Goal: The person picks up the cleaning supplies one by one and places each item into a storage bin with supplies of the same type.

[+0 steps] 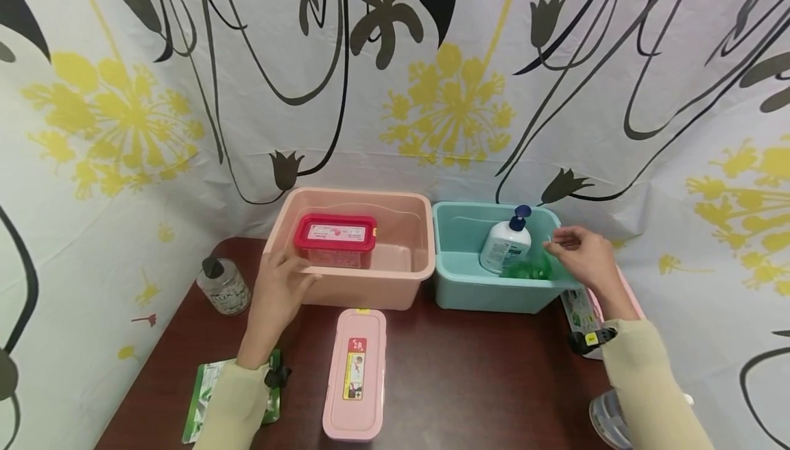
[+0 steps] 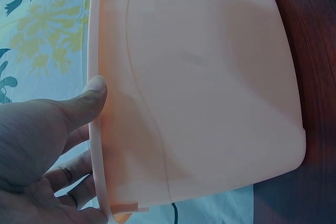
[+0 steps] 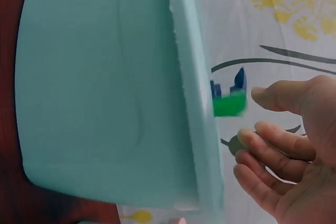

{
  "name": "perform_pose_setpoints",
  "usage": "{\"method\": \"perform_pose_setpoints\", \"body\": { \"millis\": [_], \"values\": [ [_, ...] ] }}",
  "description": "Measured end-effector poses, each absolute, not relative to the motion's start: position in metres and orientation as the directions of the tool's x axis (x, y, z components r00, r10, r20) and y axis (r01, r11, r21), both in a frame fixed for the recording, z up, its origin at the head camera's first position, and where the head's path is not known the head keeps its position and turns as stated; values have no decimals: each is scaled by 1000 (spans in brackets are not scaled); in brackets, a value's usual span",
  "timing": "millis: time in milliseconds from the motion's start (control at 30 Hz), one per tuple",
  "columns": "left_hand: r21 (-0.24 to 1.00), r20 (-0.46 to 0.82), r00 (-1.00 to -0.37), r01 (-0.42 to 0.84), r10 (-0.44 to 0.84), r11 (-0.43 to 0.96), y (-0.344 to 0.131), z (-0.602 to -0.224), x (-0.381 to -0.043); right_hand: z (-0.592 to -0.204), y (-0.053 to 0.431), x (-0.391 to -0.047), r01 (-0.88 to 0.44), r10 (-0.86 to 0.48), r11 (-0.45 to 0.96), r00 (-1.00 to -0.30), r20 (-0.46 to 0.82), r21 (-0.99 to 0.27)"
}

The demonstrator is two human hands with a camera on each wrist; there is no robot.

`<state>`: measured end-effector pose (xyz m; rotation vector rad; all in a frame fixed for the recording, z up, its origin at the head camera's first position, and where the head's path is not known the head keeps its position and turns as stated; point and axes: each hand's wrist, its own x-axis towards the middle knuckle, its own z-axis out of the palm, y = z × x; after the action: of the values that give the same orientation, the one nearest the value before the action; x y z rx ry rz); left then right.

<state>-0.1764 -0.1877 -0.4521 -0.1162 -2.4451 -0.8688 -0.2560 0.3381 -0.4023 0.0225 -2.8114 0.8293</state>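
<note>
My left hand [image 1: 276,299] grips the rim of the peach bin [image 1: 364,292] at its front left corner. In the left wrist view the thumb lies over that rim, with fingers behind it. A tub with a red lid [image 1: 336,232] sits inside. Beside the right rim of the teal bin [image 1: 487,297] hovers my right hand [image 1: 585,258], fingers loosely bent and holding nothing. Within the teal bin stand a white pump bottle with a blue head [image 1: 506,247] and, at its foot, a translucent green thing [image 1: 527,270], blurred in the right wrist view [image 3: 230,103].
A long pink lidded box [image 1: 356,374] lies in front of the peach bin. At left are a clear bottle with a dark cap [image 1: 225,289] and a green-white packet [image 1: 204,395], partly under the left arm. A clear container [image 1: 607,419] is partly behind the right sleeve.
</note>
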Motion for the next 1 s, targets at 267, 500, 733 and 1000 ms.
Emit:
{"method": "perform_pose_setpoints", "body": {
  "millis": [267,500,733,1000],
  "values": [
    [562,520,-850,261,-89,785,-187,-453,-176,-408,337,-251,-34,31,835,-994,109,-549],
    [551,530,-843,261,-91,793,-190,-452,-175,-408,331,-248,-40,21,844,-994,107,-535],
    [545,541,-836,268,-89,794,-190,-453,-176,-411,328,-242,-44,20,847,-993,115,-530],
    [562,515,-851,247,-100,789,-189,-453,-176,-415,329,-235,-98,-15,862,-986,168,-497]
  ]
}}
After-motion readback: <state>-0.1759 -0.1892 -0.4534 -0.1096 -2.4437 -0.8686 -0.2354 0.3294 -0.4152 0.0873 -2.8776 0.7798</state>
